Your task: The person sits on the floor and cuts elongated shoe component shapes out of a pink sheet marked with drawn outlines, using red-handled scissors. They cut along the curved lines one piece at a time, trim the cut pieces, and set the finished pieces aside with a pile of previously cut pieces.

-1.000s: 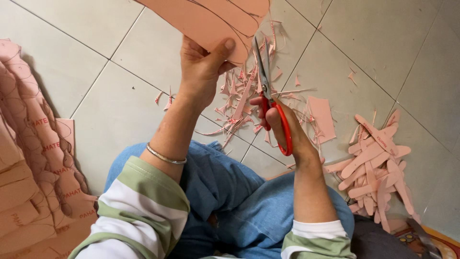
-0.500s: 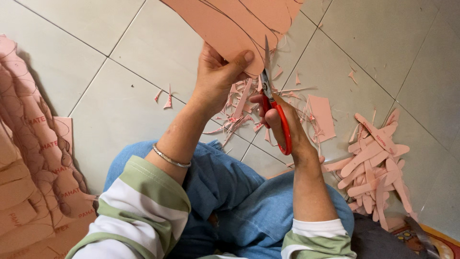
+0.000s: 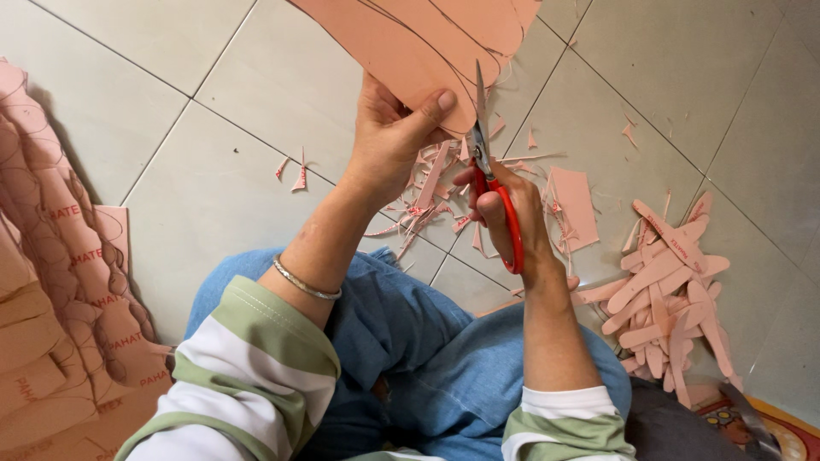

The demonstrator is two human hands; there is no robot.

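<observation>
Left hand (image 3: 389, 141) fingers pinched the pink sheet (image 3: 410, 38) at its lower edge; right hand (image 3: 504, 213) gripped red scissors (image 3: 491, 175) beside it, blades parted. Sheet appeared thin, light, flexible.

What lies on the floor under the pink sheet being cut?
Below the pink sheet, thin pink offcut scraps litter the grey tiled floor. The left hand grips the sheet; the right hand works red-handled scissors. Whatever lies directly beneath the sheet and hands is covered.
</observation>
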